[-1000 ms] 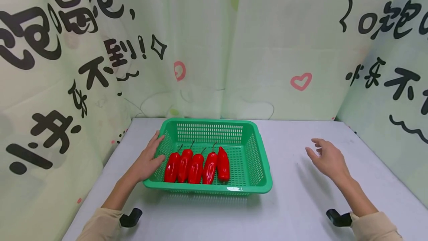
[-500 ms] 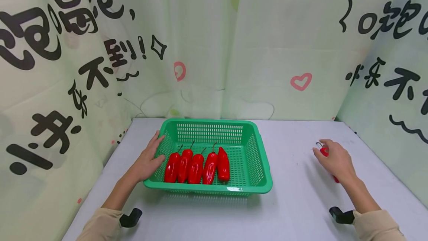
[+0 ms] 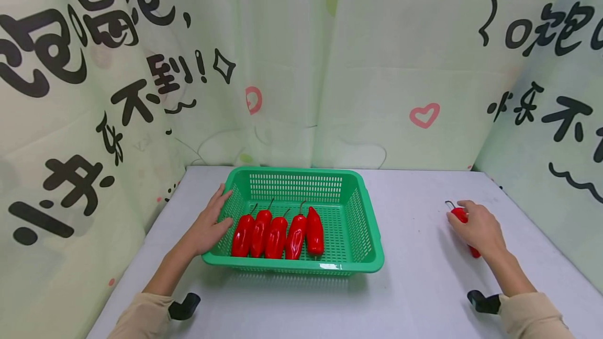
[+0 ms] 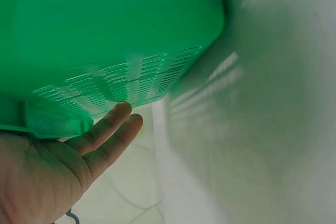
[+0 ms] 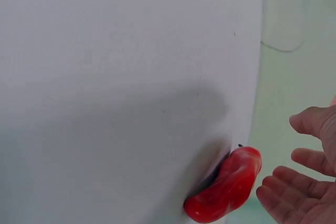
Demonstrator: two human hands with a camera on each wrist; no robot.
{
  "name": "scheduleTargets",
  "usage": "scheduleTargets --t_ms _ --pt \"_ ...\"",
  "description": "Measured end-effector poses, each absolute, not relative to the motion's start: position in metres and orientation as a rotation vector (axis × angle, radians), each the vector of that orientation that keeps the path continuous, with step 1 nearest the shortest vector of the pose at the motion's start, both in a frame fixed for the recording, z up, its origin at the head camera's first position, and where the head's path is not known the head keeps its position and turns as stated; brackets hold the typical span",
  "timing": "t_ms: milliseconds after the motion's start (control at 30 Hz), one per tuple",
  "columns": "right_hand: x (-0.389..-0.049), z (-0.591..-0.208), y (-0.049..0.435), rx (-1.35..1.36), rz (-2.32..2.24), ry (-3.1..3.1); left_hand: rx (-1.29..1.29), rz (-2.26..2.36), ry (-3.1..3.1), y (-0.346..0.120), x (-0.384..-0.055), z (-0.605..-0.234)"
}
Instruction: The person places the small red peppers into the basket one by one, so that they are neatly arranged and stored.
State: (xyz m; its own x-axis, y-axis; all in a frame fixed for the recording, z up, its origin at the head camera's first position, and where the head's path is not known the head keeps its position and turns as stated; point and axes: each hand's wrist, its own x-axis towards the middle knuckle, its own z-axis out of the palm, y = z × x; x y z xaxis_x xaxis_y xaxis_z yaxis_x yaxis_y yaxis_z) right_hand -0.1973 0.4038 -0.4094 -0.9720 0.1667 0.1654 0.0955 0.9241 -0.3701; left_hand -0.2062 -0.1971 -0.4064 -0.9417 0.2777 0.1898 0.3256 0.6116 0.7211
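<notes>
My left hand (image 3: 209, 226) rests on the left rim of a green plastic basket (image 3: 339, 264). In the left wrist view, two of its fingers stretch straight along the outside of the basket wall (image 4: 105, 40). Several glossy red chili peppers (image 3: 277, 237) lie side by side in the basket. Over at the right, my right hand (image 3: 480, 229) hovers above another red pepper (image 3: 460, 215) with a dark stem, partly covering it. From the right wrist, this pepper (image 5: 226, 187) lies on the table, with a gap between it and my loosely bent fingers (image 5: 273, 198).
Under everything is a white-covered table (image 3: 400, 297). A pale curtain (image 3: 367, 67) with black lettering and pink hearts rises behind it and along both sides. Black wrist mounts (image 3: 185, 306) sit at both sleeves.
My right hand has shifted right and slightly down, and the pepper beneath it, not visible a second ago, now shows beside the fingers. The left hand and basket have stayed put.
</notes>
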Motion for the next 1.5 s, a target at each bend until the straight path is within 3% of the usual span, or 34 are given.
scheduleTargets --t_ms 433,1500 --pt "-0.200 -0.419 0.419 -0.280 0.561 -2.972 -0.509 -1.262 -2.770 -0.196 -0.206 -0.405" --pt "-0.204 -0.431 0.428 -0.194 0.639 -3.007 -0.528 -1.267 -2.758 -0.197 -0.207 -0.408"
